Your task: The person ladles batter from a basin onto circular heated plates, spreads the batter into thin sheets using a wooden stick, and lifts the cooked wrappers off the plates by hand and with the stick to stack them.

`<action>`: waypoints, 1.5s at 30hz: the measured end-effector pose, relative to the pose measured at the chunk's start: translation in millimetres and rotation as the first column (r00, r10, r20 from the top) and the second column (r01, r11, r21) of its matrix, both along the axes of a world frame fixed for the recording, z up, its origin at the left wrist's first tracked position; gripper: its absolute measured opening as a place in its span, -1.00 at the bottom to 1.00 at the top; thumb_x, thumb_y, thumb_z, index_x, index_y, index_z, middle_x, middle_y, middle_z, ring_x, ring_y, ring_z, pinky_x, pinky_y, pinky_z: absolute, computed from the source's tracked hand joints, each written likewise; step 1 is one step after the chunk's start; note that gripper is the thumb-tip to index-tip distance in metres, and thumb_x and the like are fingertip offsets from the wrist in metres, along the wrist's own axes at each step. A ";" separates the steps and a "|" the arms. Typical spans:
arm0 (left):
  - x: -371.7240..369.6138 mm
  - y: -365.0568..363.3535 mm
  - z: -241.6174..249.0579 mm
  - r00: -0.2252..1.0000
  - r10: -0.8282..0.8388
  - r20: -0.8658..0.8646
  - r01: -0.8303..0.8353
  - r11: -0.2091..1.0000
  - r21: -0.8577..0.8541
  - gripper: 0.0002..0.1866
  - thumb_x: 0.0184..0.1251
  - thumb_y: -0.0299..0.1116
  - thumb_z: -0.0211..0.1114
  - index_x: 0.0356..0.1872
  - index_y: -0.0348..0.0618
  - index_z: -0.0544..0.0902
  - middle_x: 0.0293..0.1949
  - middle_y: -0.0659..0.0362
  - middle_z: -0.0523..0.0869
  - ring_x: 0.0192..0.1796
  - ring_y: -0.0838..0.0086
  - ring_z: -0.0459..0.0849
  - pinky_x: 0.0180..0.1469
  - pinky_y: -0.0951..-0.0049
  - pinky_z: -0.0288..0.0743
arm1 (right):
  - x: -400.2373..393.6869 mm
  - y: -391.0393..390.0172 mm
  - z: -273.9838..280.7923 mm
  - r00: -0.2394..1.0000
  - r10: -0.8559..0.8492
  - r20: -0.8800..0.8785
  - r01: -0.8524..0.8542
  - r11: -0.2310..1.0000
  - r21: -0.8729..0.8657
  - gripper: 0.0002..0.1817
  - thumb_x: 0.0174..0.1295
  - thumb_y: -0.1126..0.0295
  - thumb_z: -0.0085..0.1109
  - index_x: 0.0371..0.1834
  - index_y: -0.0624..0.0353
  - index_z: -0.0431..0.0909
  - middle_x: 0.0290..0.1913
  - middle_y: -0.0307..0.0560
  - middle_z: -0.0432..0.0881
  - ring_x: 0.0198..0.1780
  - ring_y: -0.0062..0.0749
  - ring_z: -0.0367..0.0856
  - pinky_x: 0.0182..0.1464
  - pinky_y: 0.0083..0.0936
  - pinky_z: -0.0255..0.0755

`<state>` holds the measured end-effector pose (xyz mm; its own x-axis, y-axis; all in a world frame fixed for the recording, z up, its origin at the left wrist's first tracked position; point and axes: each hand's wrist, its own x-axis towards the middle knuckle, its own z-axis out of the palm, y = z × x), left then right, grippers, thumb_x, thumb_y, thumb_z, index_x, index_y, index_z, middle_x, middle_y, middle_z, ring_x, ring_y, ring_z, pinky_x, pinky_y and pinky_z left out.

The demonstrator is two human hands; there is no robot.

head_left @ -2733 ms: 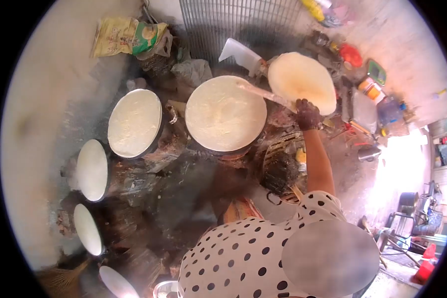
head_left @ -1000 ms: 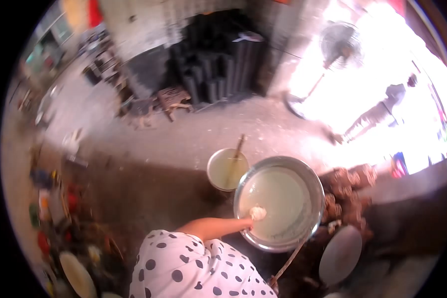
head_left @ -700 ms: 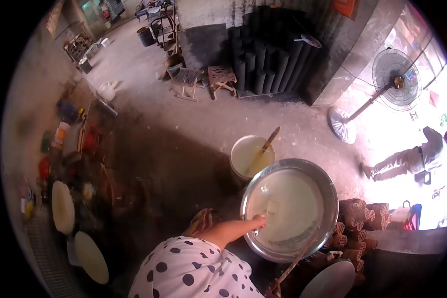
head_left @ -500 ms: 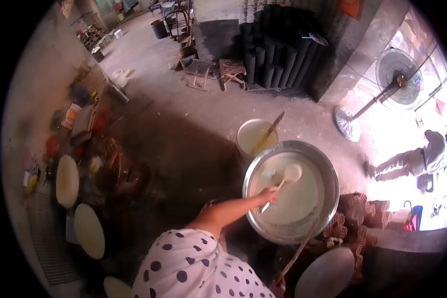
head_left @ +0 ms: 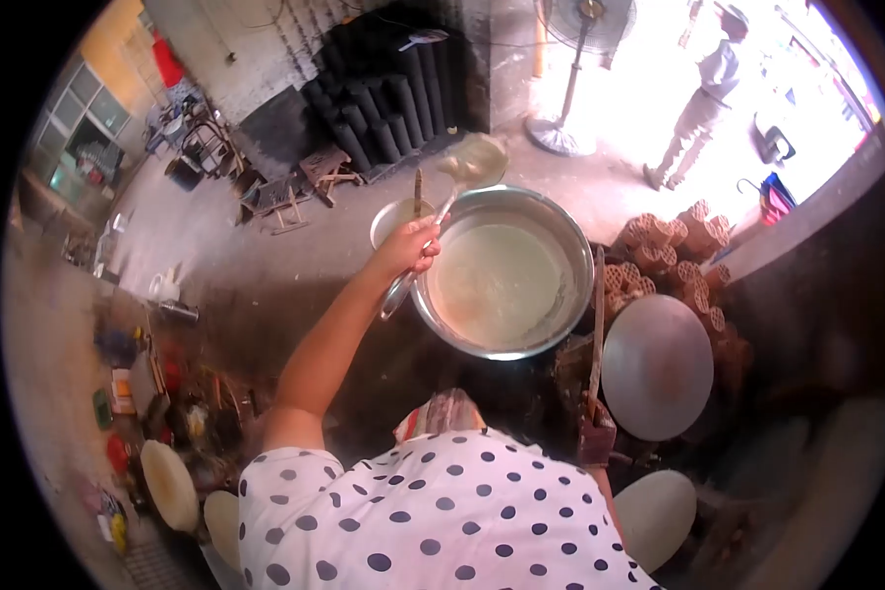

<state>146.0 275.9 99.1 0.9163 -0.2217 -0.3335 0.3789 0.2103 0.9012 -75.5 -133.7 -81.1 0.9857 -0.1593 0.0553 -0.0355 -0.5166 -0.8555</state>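
The left hand's grip (head_left: 410, 246) is closed around a ladle (head_left: 470, 162) raised full of pale batter. Just right of it sits the batter-filled metal basin (head_left: 502, 270); behind it, a small bucket (head_left: 391, 218).

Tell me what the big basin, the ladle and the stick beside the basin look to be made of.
The basin looks like bare metal, probably steel or aluminium: its rim and wall shine silver. The ladle, held in the left hand, seems metal too, with a grey glinting handle, though batter coats its bowl. The stick looks like raw, unpainted wood: matte brown.
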 end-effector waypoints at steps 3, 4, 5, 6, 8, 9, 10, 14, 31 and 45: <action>22.9 -4.5 -103.9 0.926 0.017 -0.377 -0.107 0.970 -0.219 -0.73 0.46 -0.35 -0.07 0.10 -0.16 0.37 -0.62 0.43 0.34 -0.76 0.80 0.23 -0.76 0.75 0.08 | -7.8 7.5 23.0 0.998 -0.033 -0.061 0.035 0.999 0.029 -0.77 0.27 0.41 0.11 -0.09 0.29 0.58 -0.19 0.03 0.68 -0.19 -0.20 0.65 -0.11 -0.42 0.50; 31.6 -9.1 -125.9 0.793 -0.046 -0.608 -0.252 0.883 -0.395 -0.78 0.45 -0.37 -0.06 0.03 -0.16 0.38 -0.62 0.44 0.36 -0.75 0.81 0.25 -0.75 0.75 0.08 | -13.1 9.2 23.0 0.986 -0.078 -0.147 0.094 0.990 0.109 -0.76 0.28 0.39 0.11 -0.09 0.30 0.58 -0.21 0.05 0.68 -0.22 -0.22 0.65 -0.13 -0.43 0.49; 18.1 -9.8 -151.6 0.914 -0.137 -0.382 0.029 0.961 -0.275 -0.86 0.43 -0.39 -0.05 -0.06 -0.12 0.37 -0.64 0.46 0.34 -0.75 0.81 0.25 -0.76 0.75 0.08 | -20.9 7.1 21.6 0.982 -0.116 -0.148 0.133 0.986 0.105 -0.76 0.28 0.39 0.11 -0.09 0.30 0.58 -0.21 0.05 0.68 -0.22 -0.22 0.65 -0.13 -0.43 0.49; 6.3 -19.1 -155.7 0.881 -0.056 -0.471 -0.094 0.953 -0.288 -0.80 0.44 -0.36 -0.07 0.00 -0.14 0.36 -0.67 0.47 0.32 -0.77 0.81 0.21 -0.79 0.74 0.05 | -26.8 3.0 20.7 0.981 -0.149 -0.128 0.158 0.985 0.067 -0.74 0.29 0.35 0.11 -0.07 0.30 0.58 -0.21 0.02 0.68 -0.23 -0.29 0.63 -0.14 -0.45 0.48; -33.7 -37.0 -145.0 0.925 -0.049 -0.377 -0.104 0.921 -0.375 -0.59 0.50 -0.25 -0.09 0.30 -0.10 0.26 -0.69 0.47 0.21 -0.80 0.80 0.17 -0.82 0.72 0.06 | -40.9 -6.7 16.2 0.974 -0.211 -0.086 0.211 0.977 -0.004 -0.69 0.31 0.28 0.12 -0.03 0.28 0.57 -0.22 -0.05 0.67 -0.26 -0.43 0.59 -0.17 -0.50 0.46; -42.9 -43.8 -160.0 0.943 -0.073 -0.325 -0.064 0.917 -0.393 -0.56 0.51 -0.21 -0.08 0.34 -0.05 0.25 -0.69 0.45 0.19 -0.81 0.79 0.15 -0.82 0.69 0.09 | -46.9 -12.6 3.3 0.965 -0.248 -0.079 0.249 0.969 -0.007 -0.69 0.31 0.28 0.12 -0.03 0.28 0.57 -0.22 -0.05 0.67 -0.26 -0.43 0.59 -0.17 -0.50 0.46; -44.7 -52.7 -176.1 0.948 -0.094 -0.304 -0.052 0.897 -0.439 -0.58 0.50 -0.20 -0.07 0.32 -0.03 0.28 -0.69 0.44 0.20 -0.82 0.78 0.13 -0.82 0.65 0.08 | -55.2 -18.9 -14.0 0.924 -0.340 -0.175 0.365 0.920 0.142 -0.67 0.32 0.27 0.12 0.03 0.26 0.55 -0.21 -0.09 0.67 -0.24 -0.45 0.59 -0.15 -0.52 0.45; -13.8 -90.4 -181.9 0.896 -0.148 -0.419 -0.018 0.930 -0.367 -0.59 0.51 -0.22 -0.07 0.31 -0.01 0.28 -0.69 0.43 0.20 -0.83 0.76 0.11 -0.81 0.65 0.08 | -75.4 -13.9 2.6 0.785 -0.429 -0.448 0.617 0.610 0.497 -0.61 0.32 0.29 0.10 0.18 0.19 0.49 -0.23 -0.22 0.64 -0.31 -0.58 0.52 -0.22 -0.66 0.42; 25.2 -385.6 -107.6 0.408 -0.864 -0.296 0.870 0.466 -0.160 -0.79 0.42 -0.41 -0.02 0.00 -0.10 0.47 -0.65 0.37 0.26 -0.70 0.67 0.24 -0.69 0.65 0.12 | -136.9 -39.5 39.7 0.553 -0.829 0.087 0.821 0.524 -0.227 -0.48 0.17 0.41 0.21 0.25 -0.03 0.43 0.09 0.01 0.57 -0.07 -0.10 0.60 -0.04 -0.35 0.49; -44.0 -518.4 -152.6 0.292 -0.939 -0.181 0.955 0.276 0.108 -0.84 0.35 -0.46 -0.03 -0.13 -0.13 0.49 -0.63 0.35 0.34 -0.67 0.64 0.30 -0.68 0.60 0.14 | -124.5 -76.5 -14.7 0.438 -0.891 0.123 0.802 0.325 -0.501 -0.54 0.12 0.26 0.20 0.15 -0.13 0.50 -0.11 -0.03 0.62 -0.21 -0.06 0.61 -0.13 -0.23 0.51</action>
<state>102.1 -242.5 -53.5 0.0728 -0.8536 -0.5158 0.2651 -0.4820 0.8351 -199.9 -210.2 -95.8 0.3262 -0.9122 0.2480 -0.7772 -0.4081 -0.4789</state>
